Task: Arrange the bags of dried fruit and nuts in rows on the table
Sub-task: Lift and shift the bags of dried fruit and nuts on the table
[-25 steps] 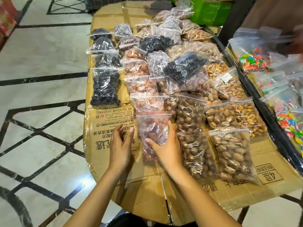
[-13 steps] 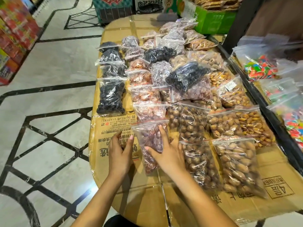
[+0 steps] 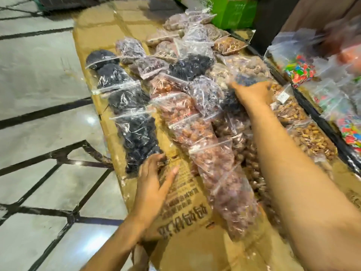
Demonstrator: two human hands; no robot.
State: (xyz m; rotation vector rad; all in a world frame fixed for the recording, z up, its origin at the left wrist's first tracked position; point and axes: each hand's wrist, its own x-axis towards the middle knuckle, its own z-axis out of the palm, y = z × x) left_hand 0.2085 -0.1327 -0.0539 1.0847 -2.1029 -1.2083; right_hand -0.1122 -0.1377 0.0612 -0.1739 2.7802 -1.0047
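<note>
**Clear zip bags in rows on the cardboard worktop**

The right hand (image 3: 254, 92) grips a dark-fruit bag (image 3: 244, 80), blurred, mid-worktop (image 3: 195, 251). The left hand (image 3: 154, 184) lies spread and empty beside the glossy black-fruit row (image 3: 134, 132); reddish-fruit bags (image 3: 214, 163) run alongside.

To my left I see pale marble floor (image 3: 39, 79) crossed by dark inlaid lines. A green box (image 3: 232, 13) stands at the far end ahead of me. On my right, clear bags of bright multicoloured sweets (image 3: 298, 72) lie heaped together.
</note>
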